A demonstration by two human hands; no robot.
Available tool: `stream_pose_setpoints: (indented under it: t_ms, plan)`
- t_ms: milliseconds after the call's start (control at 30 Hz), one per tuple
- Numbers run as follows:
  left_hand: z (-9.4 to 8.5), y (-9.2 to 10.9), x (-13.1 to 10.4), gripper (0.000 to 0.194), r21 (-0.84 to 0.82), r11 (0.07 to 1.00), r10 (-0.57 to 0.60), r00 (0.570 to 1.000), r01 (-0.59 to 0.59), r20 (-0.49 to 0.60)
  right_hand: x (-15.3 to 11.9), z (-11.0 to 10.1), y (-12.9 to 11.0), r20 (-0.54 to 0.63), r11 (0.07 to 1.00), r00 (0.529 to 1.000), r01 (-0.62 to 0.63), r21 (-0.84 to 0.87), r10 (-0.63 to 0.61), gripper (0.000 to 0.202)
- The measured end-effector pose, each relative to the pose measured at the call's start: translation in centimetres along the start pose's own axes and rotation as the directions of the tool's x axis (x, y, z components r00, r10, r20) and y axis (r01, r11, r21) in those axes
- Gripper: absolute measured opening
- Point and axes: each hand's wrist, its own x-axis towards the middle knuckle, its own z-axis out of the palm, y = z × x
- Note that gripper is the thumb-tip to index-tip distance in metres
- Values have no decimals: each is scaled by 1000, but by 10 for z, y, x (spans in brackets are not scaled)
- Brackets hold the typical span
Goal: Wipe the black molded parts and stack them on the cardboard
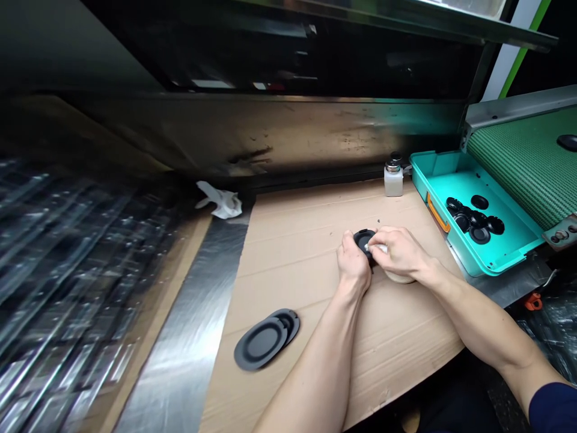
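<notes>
My left hand [354,262] is closed around the edge of a black round plastic cap [362,238], held just over the cardboard. Pinched in the fingers of my right hand [399,249] is a small white cloth [383,248], its tip against the face of the cap. Beneath my right hand a pale round object [399,278] shows only in part, and I cannot make out what it is. Two dark grey oval plastic pieces [260,344] lie overlapping on the cardboard, left of my left forearm.
A cardboard sheet [306,288] covers the metal table. At its back stands a pump bottle [393,179]. A turquoise tray [509,264] with several black caps sits right, beside a green conveyor belt [532,156]. Crumpled white tissue [225,203] lies back left; stacked clear plastic [67,270] is blurred.
</notes>
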Motion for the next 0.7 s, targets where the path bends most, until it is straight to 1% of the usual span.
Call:
stream_pose_setpoints:
  t_ms: [67,133,167,233,300,367,500,600,700]
  plan:
    - [1,3,-1,34,-34,998,-51,999,52,6,1,-3,2,-64,997,995,-71,-15,70,20]
    - [0,10,-2,39,-68,984,-161,985,165,57,3,-8,7,-196,991,971,-133,18,134,22]
    - [-1,15,-2,44,-84,969,-225,969,234,99,3,-11,10,-266,988,951,-145,60,156,22]
    - [-3,26,-1,51,-118,923,-338,920,365,199,4,-18,15,-384,974,899,-162,158,212,22]
    - [-6,36,-1,52,-154,879,-411,881,451,236,5,-24,19,-430,957,863,-182,227,266,21]
    - [-7,43,0,51,-188,849,-451,862,495,233,5,-28,19,-421,947,860,-190,260,289,21]
    - [-7,47,1,53,-203,836,-471,857,509,211,5,-27,14,-368,944,892,-157,291,262,21]
    - [-8,45,3,56,-214,834,-457,854,508,248,5,-20,11,-339,940,908,-138,313,246,20]
    - [-7,39,5,55,-246,833,-426,858,496,287,6,-9,7,-276,956,940,-129,264,203,18]
